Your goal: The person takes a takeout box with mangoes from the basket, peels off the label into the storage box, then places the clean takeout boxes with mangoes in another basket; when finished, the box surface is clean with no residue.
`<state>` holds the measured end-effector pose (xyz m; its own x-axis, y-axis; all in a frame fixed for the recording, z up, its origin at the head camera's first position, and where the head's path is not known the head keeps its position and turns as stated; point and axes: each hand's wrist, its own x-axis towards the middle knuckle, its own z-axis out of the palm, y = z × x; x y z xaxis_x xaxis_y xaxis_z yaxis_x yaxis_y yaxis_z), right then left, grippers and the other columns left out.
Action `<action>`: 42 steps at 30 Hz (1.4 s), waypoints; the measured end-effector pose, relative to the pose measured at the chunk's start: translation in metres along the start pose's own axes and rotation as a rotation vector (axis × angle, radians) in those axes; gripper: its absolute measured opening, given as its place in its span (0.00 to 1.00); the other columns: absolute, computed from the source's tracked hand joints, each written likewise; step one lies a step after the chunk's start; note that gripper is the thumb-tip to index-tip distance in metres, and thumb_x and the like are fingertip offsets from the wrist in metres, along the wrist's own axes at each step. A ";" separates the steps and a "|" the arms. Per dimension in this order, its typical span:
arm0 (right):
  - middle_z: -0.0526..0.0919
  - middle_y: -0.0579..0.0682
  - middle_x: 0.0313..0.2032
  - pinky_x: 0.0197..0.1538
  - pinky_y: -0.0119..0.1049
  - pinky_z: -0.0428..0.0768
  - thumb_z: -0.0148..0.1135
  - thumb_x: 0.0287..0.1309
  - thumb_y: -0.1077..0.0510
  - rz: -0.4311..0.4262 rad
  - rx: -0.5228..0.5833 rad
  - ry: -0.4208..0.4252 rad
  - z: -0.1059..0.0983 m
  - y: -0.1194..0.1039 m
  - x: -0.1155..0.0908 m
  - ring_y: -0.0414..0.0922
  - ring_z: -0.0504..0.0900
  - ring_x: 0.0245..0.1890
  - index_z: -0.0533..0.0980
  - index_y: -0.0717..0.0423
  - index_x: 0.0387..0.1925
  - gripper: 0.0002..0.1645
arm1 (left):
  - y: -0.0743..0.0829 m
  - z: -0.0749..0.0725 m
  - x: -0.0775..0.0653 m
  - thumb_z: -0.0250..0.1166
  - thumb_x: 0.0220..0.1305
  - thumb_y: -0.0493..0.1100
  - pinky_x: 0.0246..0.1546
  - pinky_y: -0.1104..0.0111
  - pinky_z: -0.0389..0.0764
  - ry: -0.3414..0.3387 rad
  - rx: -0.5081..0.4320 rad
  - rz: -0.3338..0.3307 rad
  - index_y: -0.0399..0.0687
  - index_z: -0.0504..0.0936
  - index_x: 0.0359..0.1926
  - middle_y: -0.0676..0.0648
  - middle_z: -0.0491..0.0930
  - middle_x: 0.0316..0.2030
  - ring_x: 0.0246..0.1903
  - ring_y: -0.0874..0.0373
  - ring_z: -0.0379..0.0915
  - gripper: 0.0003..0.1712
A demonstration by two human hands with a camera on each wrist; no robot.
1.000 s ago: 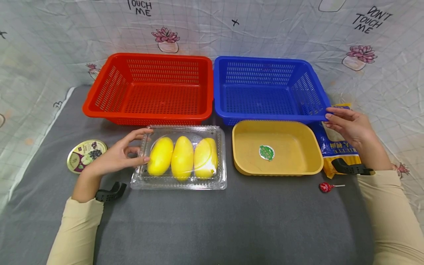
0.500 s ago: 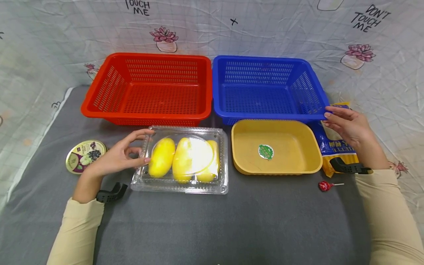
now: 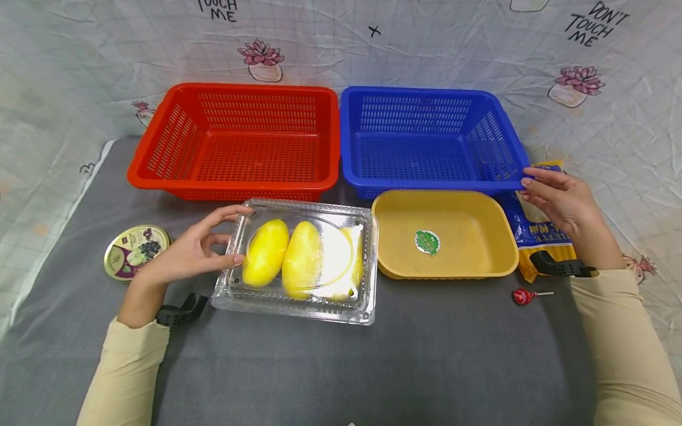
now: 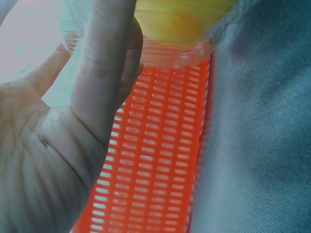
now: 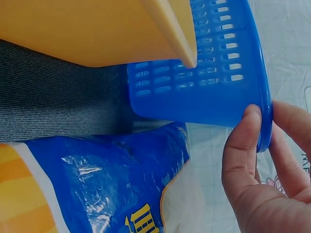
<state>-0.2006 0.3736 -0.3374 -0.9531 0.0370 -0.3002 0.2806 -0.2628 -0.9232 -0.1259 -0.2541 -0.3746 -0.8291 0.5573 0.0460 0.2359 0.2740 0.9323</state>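
Observation:
My left hand (image 3: 189,251) grips the left end of a clear plastic clamshell box (image 3: 229,302), thumb in front and fingers at the back. Inside lie yellow mangoes (image 3: 264,253), the right one partly hidden by glare on the lid. The box sits at a slant, its right end close to the yellow tub (image 3: 447,269). In the left wrist view, the box's underside with a mango (image 4: 180,22) shows beyond the fingers. At the right, my right hand (image 3: 565,204) pinches the front right corner rim of the blue basket (image 5: 194,104) between thumb and fingers.
A red basket (image 3: 250,192) stands behind the box. A round tin (image 3: 135,251) lies left of my left hand. Beneath my right hand lies a blue and yellow pasta bag (image 3: 543,234), with a red lollipop (image 3: 523,296) in front of it.
The left hand has tilted the mango box, its right end swinging rightward and toward me. Glare has spread over the lid's right side. The right hand stays on the blue basket's rim.

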 end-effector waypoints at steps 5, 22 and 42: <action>0.87 0.49 0.33 0.35 0.32 0.85 0.61 0.59 0.70 -0.004 0.013 -0.008 0.000 0.001 0.000 0.44 0.86 0.30 0.86 0.55 0.42 0.14 | 0.005 0.000 0.003 0.66 0.57 0.25 0.23 0.62 0.84 -0.017 -0.026 0.016 0.43 0.57 0.72 0.41 0.59 0.63 0.41 0.52 0.77 0.44; 0.87 0.50 0.32 0.35 0.32 0.84 0.59 0.60 0.71 -0.055 0.039 -0.047 0.001 0.005 0.002 0.44 0.86 0.28 0.86 0.57 0.43 0.15 | 0.021 0.001 0.007 0.65 0.58 0.24 0.21 0.60 0.83 -0.042 -0.059 0.025 0.46 0.56 0.72 0.41 0.53 0.67 0.34 0.52 0.81 0.45; 0.86 0.48 0.32 0.35 0.31 0.84 0.62 0.59 0.69 -0.061 0.010 -0.011 0.001 0.008 -0.001 0.42 0.86 0.29 0.86 0.54 0.43 0.14 | 0.035 0.004 0.013 0.61 0.55 0.18 0.19 0.58 0.83 -0.035 -0.171 0.213 0.42 0.56 0.72 0.43 0.58 0.67 0.39 0.54 0.80 0.46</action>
<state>-0.1976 0.3704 -0.3438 -0.9696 0.0422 -0.2411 0.2213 -0.2698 -0.9371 -0.1260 -0.2343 -0.3424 -0.7516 0.6154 0.2377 0.3112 0.0130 0.9503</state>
